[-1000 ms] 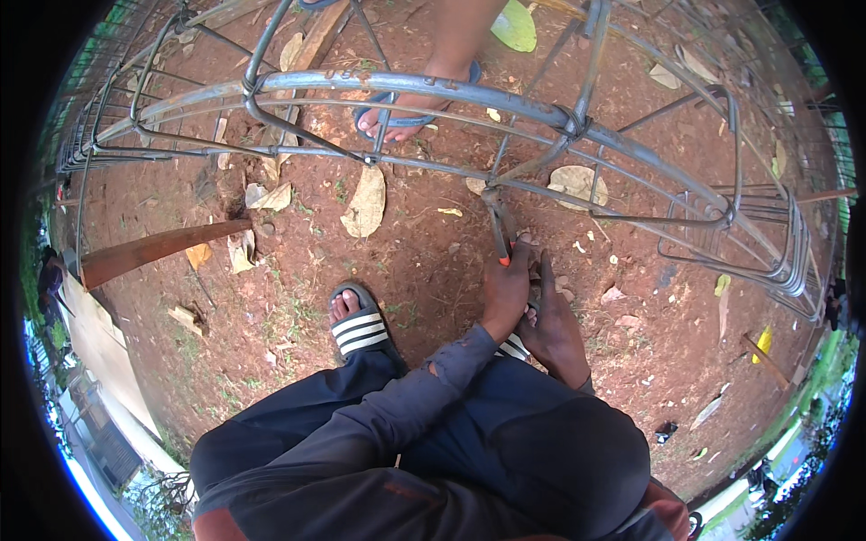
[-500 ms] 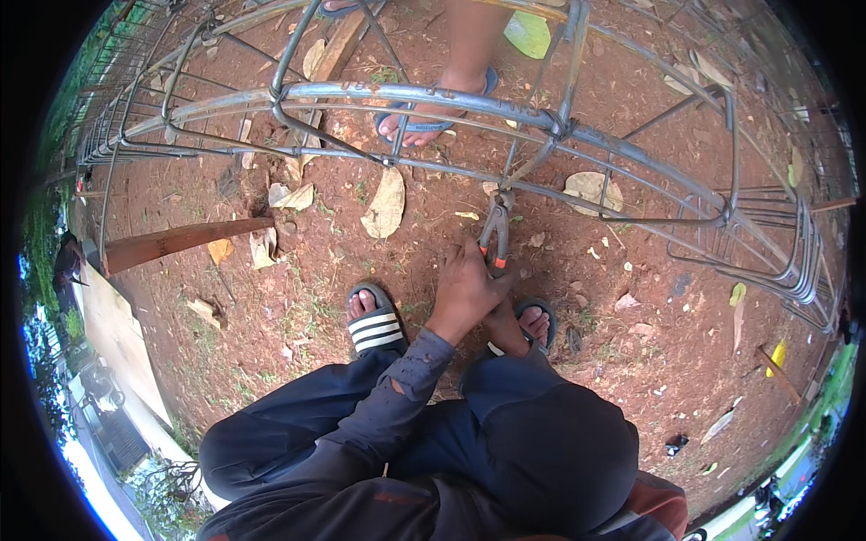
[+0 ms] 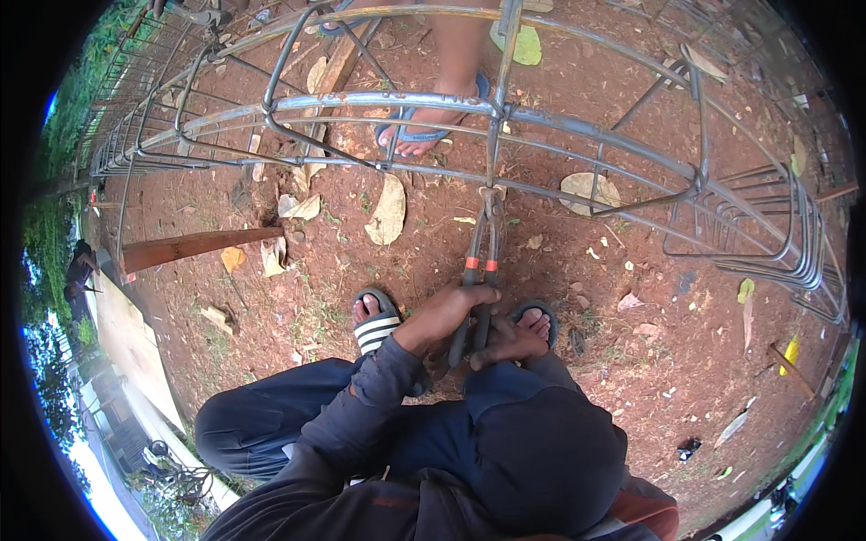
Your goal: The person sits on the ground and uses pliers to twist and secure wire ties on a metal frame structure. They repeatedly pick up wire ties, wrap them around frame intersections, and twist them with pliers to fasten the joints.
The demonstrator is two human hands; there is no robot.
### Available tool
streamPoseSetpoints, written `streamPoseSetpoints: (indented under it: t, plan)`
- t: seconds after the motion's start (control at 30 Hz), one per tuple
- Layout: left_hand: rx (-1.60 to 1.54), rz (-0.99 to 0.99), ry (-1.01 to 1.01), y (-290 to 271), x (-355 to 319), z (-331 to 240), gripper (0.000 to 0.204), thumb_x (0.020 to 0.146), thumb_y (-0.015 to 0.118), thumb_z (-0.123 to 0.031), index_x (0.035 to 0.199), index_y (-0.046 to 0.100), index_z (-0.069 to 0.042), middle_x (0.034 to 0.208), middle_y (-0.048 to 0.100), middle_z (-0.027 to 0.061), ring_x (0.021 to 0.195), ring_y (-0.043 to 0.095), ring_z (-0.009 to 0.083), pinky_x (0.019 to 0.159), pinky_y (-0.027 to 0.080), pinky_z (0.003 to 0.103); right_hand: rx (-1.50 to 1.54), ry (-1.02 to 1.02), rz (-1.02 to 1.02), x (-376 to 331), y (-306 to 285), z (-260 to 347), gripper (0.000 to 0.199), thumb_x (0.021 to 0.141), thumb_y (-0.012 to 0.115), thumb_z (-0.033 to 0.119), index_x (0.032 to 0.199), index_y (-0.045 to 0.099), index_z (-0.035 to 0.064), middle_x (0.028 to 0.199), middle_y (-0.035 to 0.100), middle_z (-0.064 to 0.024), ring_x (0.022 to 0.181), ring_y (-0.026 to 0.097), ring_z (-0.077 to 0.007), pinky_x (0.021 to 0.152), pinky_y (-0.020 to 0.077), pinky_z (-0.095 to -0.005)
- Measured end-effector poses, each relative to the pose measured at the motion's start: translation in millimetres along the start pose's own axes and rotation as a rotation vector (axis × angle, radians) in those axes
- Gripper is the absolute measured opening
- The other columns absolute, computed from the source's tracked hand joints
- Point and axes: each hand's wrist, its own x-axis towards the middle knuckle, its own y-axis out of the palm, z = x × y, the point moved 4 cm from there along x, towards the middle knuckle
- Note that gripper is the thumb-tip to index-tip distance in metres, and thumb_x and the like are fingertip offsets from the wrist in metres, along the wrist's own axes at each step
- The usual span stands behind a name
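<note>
I squat beside a long rebar cage (image 3: 388, 101) lying on red soil. My left hand (image 3: 448, 313) grips the two grey handles of a pair of pincers (image 3: 483, 270) just below their orange bands. The jaws (image 3: 492, 204) sit on a tie at a crossing of the cage's lower bars. Just below and right of the left hand, my right hand (image 3: 494, 350) closes around the handle ends, partly hidden by my knee. My sandalled feet (image 3: 374, 320) rest on either side of the handles.
Another person's foot in a blue sandal (image 3: 431, 126) stands inside the cage beyond the bars. A reddish wooden plank (image 3: 194, 245) lies at the left. Dry leaves (image 3: 388, 212) and small debris scatter the soil. The cage curves away to the right (image 3: 776, 243).
The pincers' handles have swung up toward me and now stand longer in view, with the jaws on the lower bar's tie. Both hands slid down the handles.
</note>
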Motion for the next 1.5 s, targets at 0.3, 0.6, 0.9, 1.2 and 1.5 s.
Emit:
streamPoseSetpoints:
  t: [0.3, 0.6, 0.9, 1.2, 1.5]
  plan:
    - [1.021, -0.338, 0.222, -35, -17, -23, 0.040, 0.095, 0.059, -0.037, 0.091, 0.066, 0.002, 0.077, 0.070, 0.0237, 0.069, 0.072, 0.0366, 0.066, 0.057, 0.048, 0.120, -0.126, -0.411, -5, -36, 28, 0.073, 0.092, 0.079, 0.023, 0.150, 0.045, -0.0031, 0.133, 0.065, -0.0146, 0.131, 0.057, -0.0214, 0.113, 0.0416, -0.0371]
    - [1.130, -0.861, 0.402, -9, -7, -25, 0.033, 0.090, 0.059, -0.025, 0.098, 0.065, 0.007, 0.083, 0.071, 0.0309, 0.075, 0.073, 0.0443, 0.068, 0.057, 0.055, 0.467, -0.212, -0.715, 102, -22, 50, 0.026, 0.096, 0.076, 0.025, 0.108, 0.061, 0.0078, 0.090, 0.062, -0.0006, 0.083, 0.062, -0.0117, 0.077, 0.0512, -0.0293]
    - [0.677, -0.188, 0.245, -38, -27, 14, 0.051, 0.087, 0.080, -0.030, 0.117, 0.061, 0.006, 0.099, 0.074, 0.0192, 0.095, 0.073, 0.0286, 0.081, 0.056, 0.040, 0.782, -0.356, -0.316, 102, -32, 44, 0.023, 0.105, 0.063, 0.031, 0.092, 0.054, 0.0138, 0.077, 0.055, 0.0024, 0.067, 0.054, -0.0094, 0.063, 0.0474, -0.0301]
    - [0.397, -0.192, 0.170, -2, -13, 23, 0.041, 0.088, 0.073, -0.028, 0.112, 0.065, 0.004, 0.084, 0.073, 0.0175, 0.078, 0.073, 0.0266, 0.071, 0.055, 0.038, 1.109, -0.700, 0.886, 133, -42, 26, 0.027, 0.107, 0.053, 0.033, 0.095, 0.060, 0.0102, 0.073, 0.061, 0.0003, 0.061, 0.063, -0.0112, 0.062, 0.0582, -0.0356]
    - [0.921, -0.917, 0.423, -17, -2, 19, 0.038, 0.083, 0.074, -0.028, 0.106, 0.064, 0.000, 0.076, 0.070, 0.0269, 0.080, 0.072, 0.0442, 0.071, 0.056, 0.054, 0.403, -0.178, -0.724, 110, -32, 31, 0.015, 0.103, 0.066, 0.024, 0.100, 0.061, 0.0101, 0.083, 0.059, 0.0011, 0.073, 0.059, -0.0110, 0.065, 0.0491, -0.0322]
